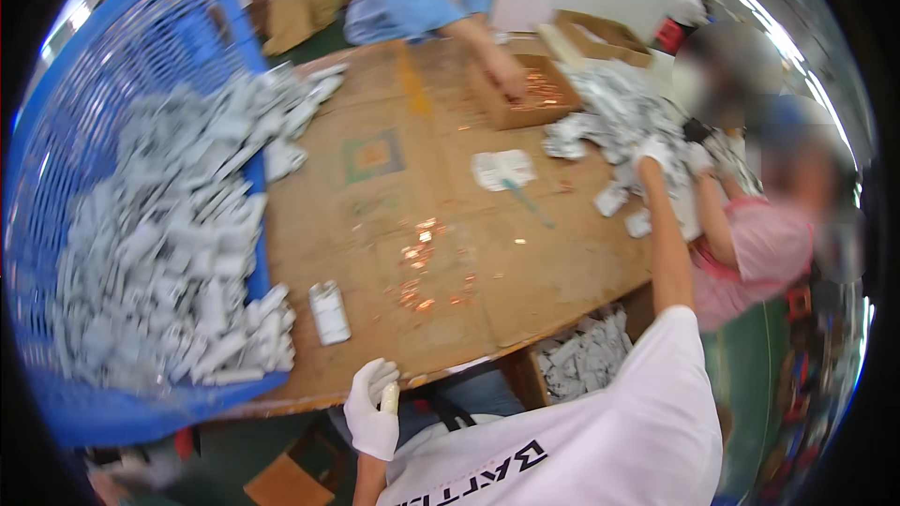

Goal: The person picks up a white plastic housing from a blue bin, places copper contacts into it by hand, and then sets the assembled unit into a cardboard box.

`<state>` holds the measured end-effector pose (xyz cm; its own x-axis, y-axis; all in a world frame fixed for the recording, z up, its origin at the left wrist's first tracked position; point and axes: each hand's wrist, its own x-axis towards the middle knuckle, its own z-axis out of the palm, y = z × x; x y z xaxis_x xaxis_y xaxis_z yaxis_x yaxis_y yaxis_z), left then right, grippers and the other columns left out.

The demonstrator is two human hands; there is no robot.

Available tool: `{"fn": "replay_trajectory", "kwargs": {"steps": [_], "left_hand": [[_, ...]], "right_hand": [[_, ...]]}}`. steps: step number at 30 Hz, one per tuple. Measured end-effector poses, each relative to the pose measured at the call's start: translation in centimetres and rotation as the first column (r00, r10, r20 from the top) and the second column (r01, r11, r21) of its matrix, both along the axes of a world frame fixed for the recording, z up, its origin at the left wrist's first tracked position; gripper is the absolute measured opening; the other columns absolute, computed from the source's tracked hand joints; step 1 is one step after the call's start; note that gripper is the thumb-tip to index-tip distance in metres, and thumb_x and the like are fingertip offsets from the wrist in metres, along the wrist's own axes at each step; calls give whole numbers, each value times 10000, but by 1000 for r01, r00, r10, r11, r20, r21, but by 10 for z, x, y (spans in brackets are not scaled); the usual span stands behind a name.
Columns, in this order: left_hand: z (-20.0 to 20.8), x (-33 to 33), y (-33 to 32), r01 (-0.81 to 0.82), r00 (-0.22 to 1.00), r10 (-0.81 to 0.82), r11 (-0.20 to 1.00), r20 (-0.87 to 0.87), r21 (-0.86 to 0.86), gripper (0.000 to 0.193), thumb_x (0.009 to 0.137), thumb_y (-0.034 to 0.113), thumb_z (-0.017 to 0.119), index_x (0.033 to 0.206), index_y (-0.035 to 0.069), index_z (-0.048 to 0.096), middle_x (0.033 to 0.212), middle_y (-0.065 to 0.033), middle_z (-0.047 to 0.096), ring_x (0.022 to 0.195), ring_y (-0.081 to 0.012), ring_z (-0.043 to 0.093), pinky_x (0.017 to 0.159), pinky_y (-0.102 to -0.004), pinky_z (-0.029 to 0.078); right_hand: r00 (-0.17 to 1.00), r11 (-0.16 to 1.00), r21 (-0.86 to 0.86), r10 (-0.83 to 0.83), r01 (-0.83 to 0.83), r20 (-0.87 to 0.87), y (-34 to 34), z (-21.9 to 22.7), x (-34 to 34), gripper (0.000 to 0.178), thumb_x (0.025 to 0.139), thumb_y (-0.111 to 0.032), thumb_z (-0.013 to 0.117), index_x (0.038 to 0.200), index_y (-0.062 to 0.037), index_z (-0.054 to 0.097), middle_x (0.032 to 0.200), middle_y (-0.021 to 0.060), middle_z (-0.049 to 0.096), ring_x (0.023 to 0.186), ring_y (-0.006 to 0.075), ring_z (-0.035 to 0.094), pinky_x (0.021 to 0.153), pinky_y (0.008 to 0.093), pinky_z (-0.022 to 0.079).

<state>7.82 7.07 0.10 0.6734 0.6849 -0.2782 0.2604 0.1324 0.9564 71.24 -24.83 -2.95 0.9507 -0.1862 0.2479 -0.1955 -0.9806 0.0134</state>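
My left hand (372,409), in a white glove with a yellowish cover on the thumb, is at the near edge of the cardboard-topped table (375,215). Its fingers are loosely bent, thumb apart, and nothing shows in them. Beyond it lies a single flat white plastic piece (329,313). My right arm stretches far to the right, where my gloved right hand (653,154) touches a heap of grey-white plastic pieces (621,98). Blur and the heap hide its fingers. Small shiny copper-coloured parts (419,258) are scattered mid-table.
A blue crate (122,422) full of grey-white pieces stands left. Across the table, a blue-sleeved person's hand (504,73) reaches into a cardboard box (520,115) of copper parts. A person in pink (764,248) works at the right. Another box of pieces (591,361) sits below the table edge.
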Motion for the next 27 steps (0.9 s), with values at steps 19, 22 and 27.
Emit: {"fn": "replay_trajectory", "kwargs": {"steps": [19, 22, 27], "left_hand": [[11, -26, 9, 35, 999, -35, 999, 1, 33, 232, 907, -68, 562, 1126, -17, 620, 1029, -125, 704, 965, -159, 678, 871, -281, 516], [19, -22, 13, 76, 996, -76, 997, 42, 4, 226, 907, -80, 558, 1117, -24, 618, 1025, -124, 704, 969, -163, 674, 888, -273, 506], [13, -17, 13, 101, 989, -97, 994, 109, -30, 230, 904, -89, 550, 1113, -22, 619, 1017, -118, 701, 955, -164, 674, 880, -271, 509]], "right_hand": [[278, 280, 331, 959, -901, -56, 575, 33, -301, 699, 748, -453, 705, 1396, -320, 478, 1352, 112, 566, 1223, 352, 544, 963, 496, 463], [77, 156, 228, 945, -961, -319, 586, 42, -275, 568, 786, -356, 646, 1346, -318, 554, 1333, 64, 595, 1201, 325, 574, 932, 465, 501], [213, 238, 24, 904, -971, -370, 554, 55, -295, 336, 770, -234, 675, 1103, -209, 713, 1244, 127, 618, 1120, 321, 612, 880, 422, 528]]}}
